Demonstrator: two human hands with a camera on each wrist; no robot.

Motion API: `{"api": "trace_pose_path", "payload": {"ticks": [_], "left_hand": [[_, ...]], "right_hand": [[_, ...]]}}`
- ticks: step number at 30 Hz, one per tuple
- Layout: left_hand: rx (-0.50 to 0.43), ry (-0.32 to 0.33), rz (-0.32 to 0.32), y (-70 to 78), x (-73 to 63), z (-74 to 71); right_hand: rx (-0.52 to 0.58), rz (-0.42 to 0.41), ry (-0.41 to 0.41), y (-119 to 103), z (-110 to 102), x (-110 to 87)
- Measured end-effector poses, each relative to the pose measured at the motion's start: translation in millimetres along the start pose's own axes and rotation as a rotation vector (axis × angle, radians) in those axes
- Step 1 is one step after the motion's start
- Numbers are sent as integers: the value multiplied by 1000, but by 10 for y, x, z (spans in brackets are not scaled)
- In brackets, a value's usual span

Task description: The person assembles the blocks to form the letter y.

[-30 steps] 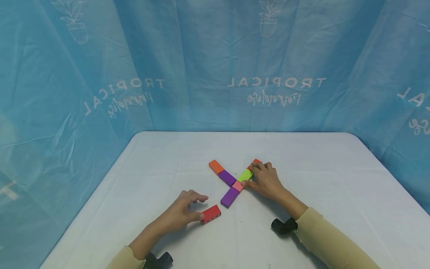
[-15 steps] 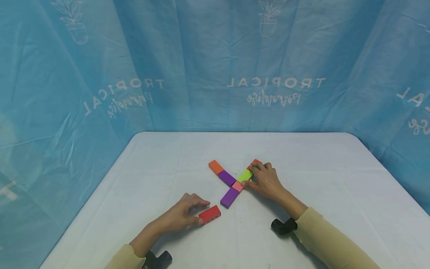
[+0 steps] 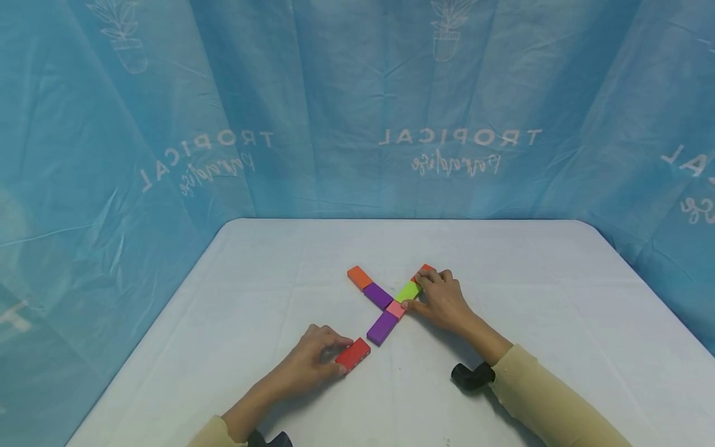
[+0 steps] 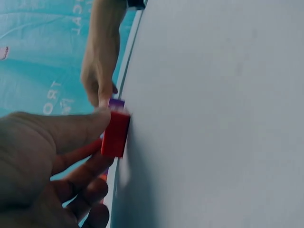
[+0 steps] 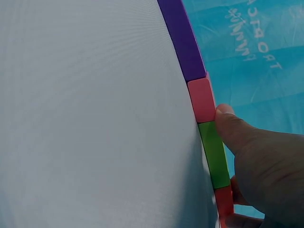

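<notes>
My left hand (image 3: 307, 365) pinches a red block (image 3: 354, 355) between thumb and index finger; in the left wrist view the red block (image 4: 116, 134) stands close over the white cloth. Its far corner is right at the near end of a purple block (image 3: 382, 328). That block starts a slanting row with a pink block (image 3: 395, 309), a green block (image 3: 407, 291) and an orange-red block (image 3: 427, 268). My right hand (image 3: 444, 301) holds this row, thumb at the pink-green joint, bent fingers at the orange-red block (image 5: 224, 204), which they partly cover.
A second purple block (image 3: 378, 296) and an orange block (image 3: 359, 277) branch off to the back left from the pink block. White cloth covers the table (image 3: 279, 261). A blue printed curtain (image 3: 335, 186) hangs behind it. A black wrist camera (image 3: 472, 377) sits at the right cuff.
My left index finger has come down onto the red block, which has turned a little and shifted right toward the purple block. The right hand and the row have stayed put.
</notes>
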State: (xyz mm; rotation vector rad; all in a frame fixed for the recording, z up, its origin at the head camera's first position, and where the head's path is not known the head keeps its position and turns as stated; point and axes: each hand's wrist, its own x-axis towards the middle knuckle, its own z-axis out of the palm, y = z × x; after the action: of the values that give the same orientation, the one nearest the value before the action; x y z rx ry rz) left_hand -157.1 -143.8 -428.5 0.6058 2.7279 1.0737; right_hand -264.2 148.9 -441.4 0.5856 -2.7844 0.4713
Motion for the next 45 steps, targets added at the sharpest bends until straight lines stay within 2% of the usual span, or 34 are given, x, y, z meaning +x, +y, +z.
{"api": "trace_pose_path", "payload": {"ticks": [4,9,22,36,45], "left_hand": [[-2,45,-21,32,0,68],[-7,86,-15,66,-4,135],[-49,150,-29,188,-8,255],[-46,137,-62,237,8,285],[-48,105,-105,267,29,272]], "right_hand": [[-8,1,-1,4,5,1],[-18,16,-19,1,5,0],[-4,19,-28,10,10,12],[-6,11,-8,10,17,3],[18,16,-3,1,-7,-11]]}}
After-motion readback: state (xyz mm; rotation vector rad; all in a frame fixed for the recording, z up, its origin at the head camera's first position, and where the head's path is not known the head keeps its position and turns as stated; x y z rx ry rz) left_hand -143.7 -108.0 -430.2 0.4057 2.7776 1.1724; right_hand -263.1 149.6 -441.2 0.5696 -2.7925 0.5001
